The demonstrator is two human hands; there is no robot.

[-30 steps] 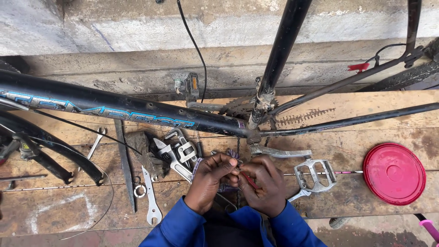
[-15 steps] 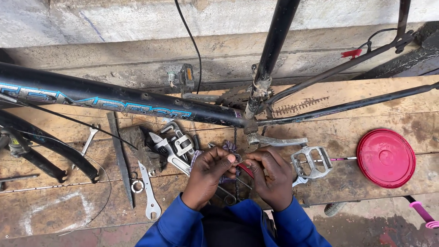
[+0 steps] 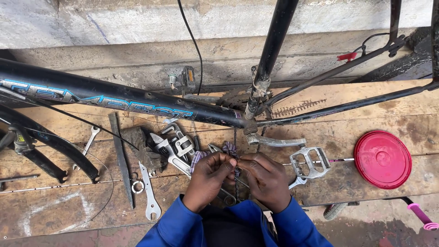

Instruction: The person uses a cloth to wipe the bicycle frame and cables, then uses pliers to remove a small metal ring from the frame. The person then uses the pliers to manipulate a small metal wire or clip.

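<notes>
The work surface is a worn wooden platform [image 3: 347,114] set against a rough concrete wall [image 3: 114,23], with a black bicycle frame [image 3: 114,98] lying across it. The down tube runs from the left edge to the bottom bracket, where the seat tube [image 3: 272,50] rises toward the top of the view. A silver crank arm [image 3: 276,141] extends from the bracket to the right, and a silver pedal [image 3: 311,162] lies just beyond its end. The left hand [image 3: 208,180] and the right hand [image 3: 265,180] meet directly below the bracket, both in blue sleeves. Fingers of both hands are pinched closed on a thin bicycle chain [image 3: 236,139], which hangs from the bracket area and passes down between the hands. To the left of the hands lie an adjustable wrench [image 3: 171,153], a dark rag [image 3: 144,148], a flat file [image 3: 121,158] and a flat spanner [image 3: 148,194]. A red round lid [image 3: 383,159] rests on the boards at the right, well apart from the hands. A pink handlebar grip [image 3: 420,215] shows at the lower right corner.
</notes>
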